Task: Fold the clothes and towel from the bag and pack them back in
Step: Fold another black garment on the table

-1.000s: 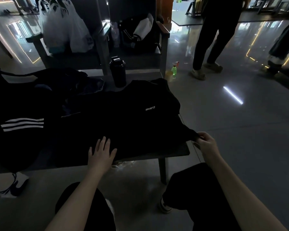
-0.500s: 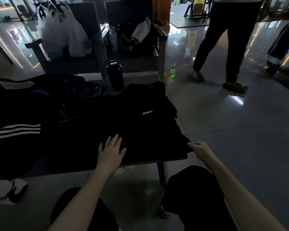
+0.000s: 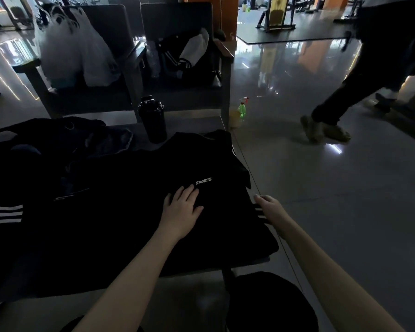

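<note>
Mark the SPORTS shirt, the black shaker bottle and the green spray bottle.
SPORTS shirt [image 3: 201, 161]: head view, chest panel above the print.
black shaker bottle [image 3: 153, 125]: head view, middle of the body.
green spray bottle [image 3: 242, 112]: head view, green body under the trigger.

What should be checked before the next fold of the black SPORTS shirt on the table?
1. Shirt spread flat, print up: ok.
2. Left hand flat on it, just below the print: ok.
3. Right hand gripping the shirt's right edge: cannot tell, it is at the edge but the fingers are too dark to read.
4. Shaker bottle upright, beyond the shirt's far edge: ok.
5. Striped bag open for packing: cannot tell, too dark.
</note>
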A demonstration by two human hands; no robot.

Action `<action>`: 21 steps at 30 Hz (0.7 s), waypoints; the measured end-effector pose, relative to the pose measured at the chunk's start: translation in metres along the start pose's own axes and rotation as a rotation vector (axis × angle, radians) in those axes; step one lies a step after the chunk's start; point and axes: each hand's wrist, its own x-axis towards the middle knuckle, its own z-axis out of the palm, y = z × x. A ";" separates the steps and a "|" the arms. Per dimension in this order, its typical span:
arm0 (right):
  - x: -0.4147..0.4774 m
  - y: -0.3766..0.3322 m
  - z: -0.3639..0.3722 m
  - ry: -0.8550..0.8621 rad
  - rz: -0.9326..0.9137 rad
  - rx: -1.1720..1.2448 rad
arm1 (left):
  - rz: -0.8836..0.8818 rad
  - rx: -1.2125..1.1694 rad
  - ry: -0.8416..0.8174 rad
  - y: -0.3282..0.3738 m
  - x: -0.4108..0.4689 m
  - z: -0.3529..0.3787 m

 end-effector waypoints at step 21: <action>0.092 -0.056 -0.001 0.204 -0.352 0.246 | 0.058 -0.061 0.168 0.014 0.113 -0.003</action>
